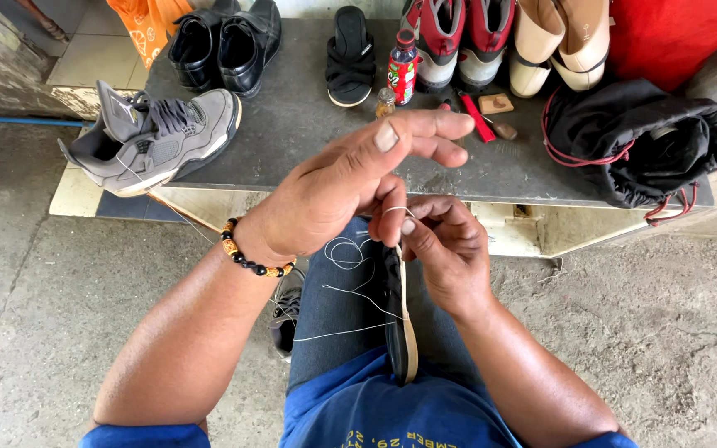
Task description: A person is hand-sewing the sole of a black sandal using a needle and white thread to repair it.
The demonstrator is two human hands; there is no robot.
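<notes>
My left hand (350,182), with a beaded bracelet on the wrist, pinches a thin white thread (350,253) between thumb and forefinger, the other fingers spread. My right hand (446,249) pinches the same thread just below and right of the left fingertips. The thread loops down over my lap. A black shoe with a tan sole edge (404,323) stands on edge between my legs, its upper end under my right hand.
A grey high-top sneaker (159,137) lies at the slab's left edge. On the dark slab (292,124) stand black shoes (226,41), a black sandal (350,58), a small bottle (402,70), red-and-grey sneakers, tan heels and a black drawstring bag (641,141). The floor is concrete.
</notes>
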